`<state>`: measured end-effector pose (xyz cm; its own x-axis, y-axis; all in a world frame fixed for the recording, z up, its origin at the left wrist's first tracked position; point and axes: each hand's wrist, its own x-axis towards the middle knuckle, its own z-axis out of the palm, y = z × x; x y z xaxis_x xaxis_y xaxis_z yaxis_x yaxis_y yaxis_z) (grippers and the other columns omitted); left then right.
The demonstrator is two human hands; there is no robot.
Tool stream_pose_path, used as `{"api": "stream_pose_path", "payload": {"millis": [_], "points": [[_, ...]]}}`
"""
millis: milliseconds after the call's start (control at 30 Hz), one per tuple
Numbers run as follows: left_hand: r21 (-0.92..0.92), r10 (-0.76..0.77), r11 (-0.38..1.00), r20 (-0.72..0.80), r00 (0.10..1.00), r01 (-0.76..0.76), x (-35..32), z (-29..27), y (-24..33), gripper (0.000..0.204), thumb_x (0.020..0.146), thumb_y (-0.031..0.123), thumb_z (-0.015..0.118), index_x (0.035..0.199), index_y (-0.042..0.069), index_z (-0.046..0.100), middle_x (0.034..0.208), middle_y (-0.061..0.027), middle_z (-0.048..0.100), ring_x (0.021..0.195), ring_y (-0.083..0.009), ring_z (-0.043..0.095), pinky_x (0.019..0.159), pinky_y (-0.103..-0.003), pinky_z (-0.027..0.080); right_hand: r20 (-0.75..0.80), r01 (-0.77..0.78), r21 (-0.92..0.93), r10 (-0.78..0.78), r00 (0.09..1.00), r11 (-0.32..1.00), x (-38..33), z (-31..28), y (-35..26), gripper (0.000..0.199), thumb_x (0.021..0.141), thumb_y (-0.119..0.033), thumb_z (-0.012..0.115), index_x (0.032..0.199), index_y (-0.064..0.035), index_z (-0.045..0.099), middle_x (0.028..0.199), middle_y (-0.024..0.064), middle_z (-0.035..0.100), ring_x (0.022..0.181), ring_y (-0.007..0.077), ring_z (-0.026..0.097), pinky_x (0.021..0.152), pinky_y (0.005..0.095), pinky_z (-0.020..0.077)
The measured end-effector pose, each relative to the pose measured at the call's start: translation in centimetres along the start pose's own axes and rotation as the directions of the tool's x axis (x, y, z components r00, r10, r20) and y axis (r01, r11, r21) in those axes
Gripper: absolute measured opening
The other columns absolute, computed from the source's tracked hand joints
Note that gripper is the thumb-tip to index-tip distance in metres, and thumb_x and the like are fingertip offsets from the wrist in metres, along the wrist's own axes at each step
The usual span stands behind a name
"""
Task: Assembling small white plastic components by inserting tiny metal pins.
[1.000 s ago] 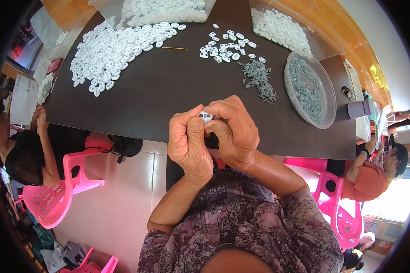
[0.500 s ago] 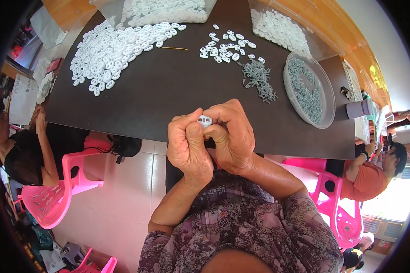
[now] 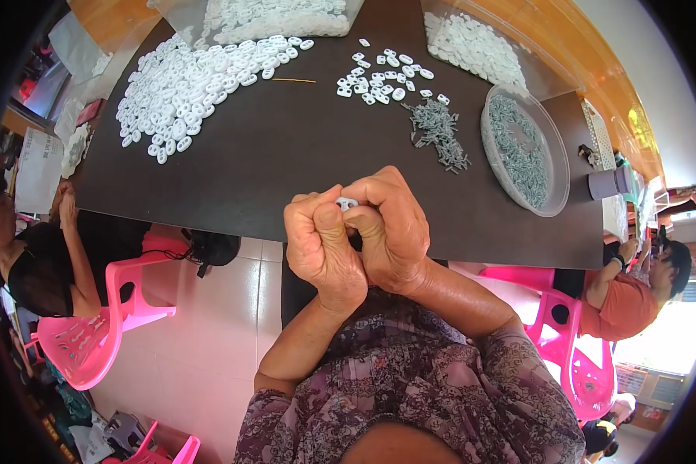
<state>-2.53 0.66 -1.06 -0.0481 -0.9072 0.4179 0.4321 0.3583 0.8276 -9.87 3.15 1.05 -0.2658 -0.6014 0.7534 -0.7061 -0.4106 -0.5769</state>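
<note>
Over the counter's six-o'clock edge, the left hand and right hand held one white piece, fingers pinched narrowly on it. Gray screws lay at two o'clock, a white pile at ten. Slackened or uneven pressure could have shot it floorward.

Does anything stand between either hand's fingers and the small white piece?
Nothing visible does: the left hand and right hand hold the white piece directly, near the front edge of the table. The fingers partly cover it, so hidden sides can't be checked.
</note>
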Motion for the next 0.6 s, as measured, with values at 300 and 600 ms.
{"api": "stream_pose_path", "payload": {"millis": [300,600], "points": [[-0.024,-0.234,0.971,0.090,0.968,0.237,1.4,0.2,1.5,0.030,0.096,0.019,0.049,0.115,-0.004,0.052,0.087,-0.0059,0.059,0.068,-0.0069,0.050,0.059,-0.021,0.042,0.115,-0.019,-0.236,0.047,0.992,0.971,5.1,-6.7,0.6,0.017,0.071,-0.001,0.069,0.086,-0.0026,0.062,0.080,0.0093,0.061,0.068,0.0238,0.057,0.060,0.0319,0.0469],[-0.049,-0.302,0.950,0.094,0.949,0.307,2.4,0.1,0.4,0.024,0.091,0.011,0.055,0.111,-0.002,0.056,0.085,-0.0054,0.060,0.066,-0.0057,0.051,0.057,-0.018,0.041,-0.142,-0.136,-0.682,0.052,0.989,0.719,20.4,-20.1,12.3,0.017,0.075,-0.013,0.065,0.089,-0.0044,0.066,0.078,0.0112,0.066,0.071,0.0229,0.063,0.067,0.0321,0.0484]]}}
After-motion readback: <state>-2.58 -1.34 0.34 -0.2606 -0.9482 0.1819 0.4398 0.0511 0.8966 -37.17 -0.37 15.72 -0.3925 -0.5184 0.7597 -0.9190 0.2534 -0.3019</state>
